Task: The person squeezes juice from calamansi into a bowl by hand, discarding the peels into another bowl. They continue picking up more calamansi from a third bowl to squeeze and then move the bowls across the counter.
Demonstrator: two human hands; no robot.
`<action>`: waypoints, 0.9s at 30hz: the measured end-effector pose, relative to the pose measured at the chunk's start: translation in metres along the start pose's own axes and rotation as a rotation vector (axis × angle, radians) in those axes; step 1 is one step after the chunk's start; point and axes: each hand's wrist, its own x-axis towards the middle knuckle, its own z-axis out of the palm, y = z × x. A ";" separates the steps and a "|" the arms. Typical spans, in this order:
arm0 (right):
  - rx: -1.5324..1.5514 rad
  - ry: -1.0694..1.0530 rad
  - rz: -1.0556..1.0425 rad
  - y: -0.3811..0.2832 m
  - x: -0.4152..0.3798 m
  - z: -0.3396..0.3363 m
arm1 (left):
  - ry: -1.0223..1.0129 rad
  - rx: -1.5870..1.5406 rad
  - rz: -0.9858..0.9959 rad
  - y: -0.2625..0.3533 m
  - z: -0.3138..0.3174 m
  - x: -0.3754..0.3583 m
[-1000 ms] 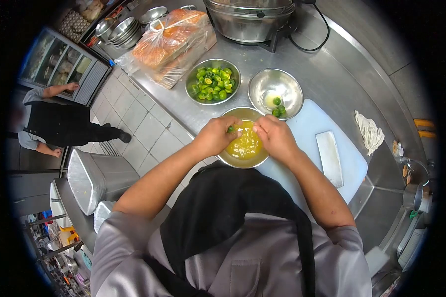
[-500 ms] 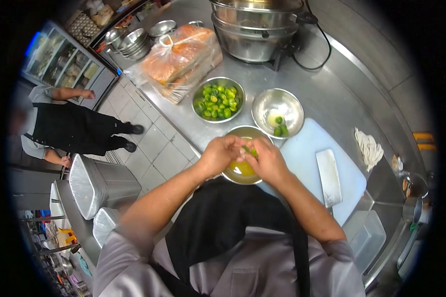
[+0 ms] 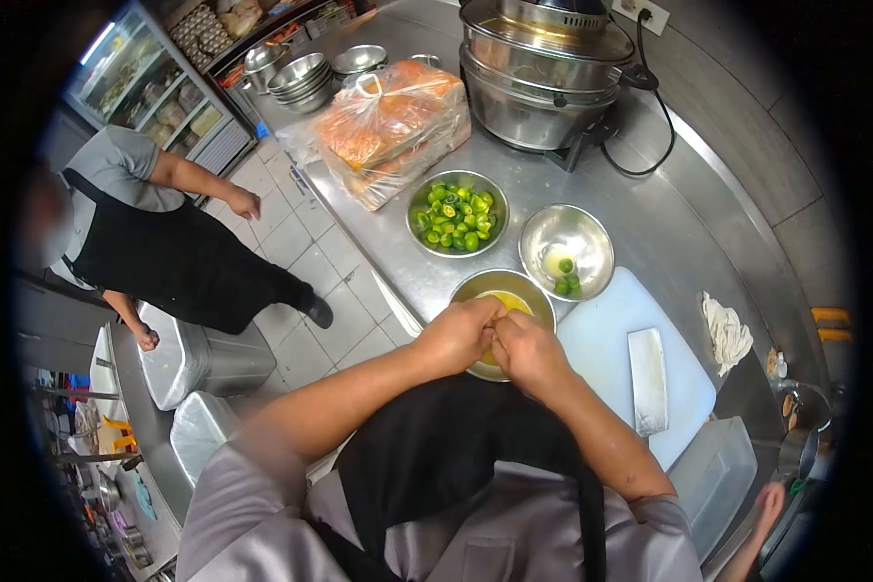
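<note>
Over a steel bowl of yellow juice (image 3: 469,289), my left hand (image 3: 461,335) and my right hand (image 3: 531,351) are closed with their fingers pressed together. Green calamansi pieces showed in these fingers a moment ago; now the fingers cover them. Beyond stands a steel bowl (image 3: 412,215) heaped with cut calamansi (image 3: 456,215). To its right, another steel bowl (image 3: 592,238) holds a few green calamansi (image 3: 566,279) and a little pale liquid.
A cleaver (image 3: 648,378) lies on a white cutting board (image 3: 592,320) at my right, with a cloth (image 3: 726,333) beyond. Bagged bread (image 3: 393,121) and a large steel cooker (image 3: 543,87) stand behind. A person in an apron (image 3: 165,242) is at left; another person's hand (image 3: 768,504) shows lower right.
My hands have closed tightly together, hiding the green pieces. The view has shifted slightly. The person at left has moved closer, and another person's hand has appeared at lower right.
</note>
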 end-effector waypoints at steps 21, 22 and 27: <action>0.005 0.129 -0.075 0.028 -0.006 0.011 | -0.035 -0.093 -0.042 0.002 0.014 0.015; 0.020 0.128 -0.076 0.027 -0.006 0.011 | -0.065 -0.115 -0.122 0.006 0.013 0.016; 0.064 0.116 -0.052 0.023 -0.001 0.013 | 0.020 -0.071 -0.015 0.000 0.013 0.016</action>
